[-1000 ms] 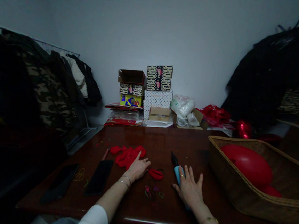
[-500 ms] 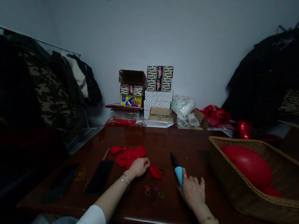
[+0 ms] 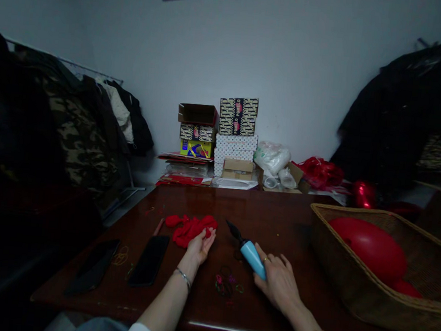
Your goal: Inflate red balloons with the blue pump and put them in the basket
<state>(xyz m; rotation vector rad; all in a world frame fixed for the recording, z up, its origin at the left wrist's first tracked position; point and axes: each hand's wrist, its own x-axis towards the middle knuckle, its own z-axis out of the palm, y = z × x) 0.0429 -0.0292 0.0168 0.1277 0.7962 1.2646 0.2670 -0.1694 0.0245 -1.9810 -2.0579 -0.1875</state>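
My left hand, palm turned partly up, holds a limp red balloon between thumb and fingers. The hand is at the right edge of a heap of deflated red balloons on the table. My right hand grips the light blue barrel of a balloon pump between thumb and forefinger, its other fingers loosely spread. The pump's black tapered nozzle points up and left, towards the heap. Small coloured rubber bands lie between my hands.
At the right stands a wicker basket with an inflated red balloon in it. Two dark phone-like slabs, a near one and a left one, lie on the table. Yellowish bands lie between them. Stacked boxes stand behind.
My right hand has brought the pump left and tilted its nozzle further left. My left hand has turned palm-up and drawn the balloon back left, against the heap. The view has shifted slightly.
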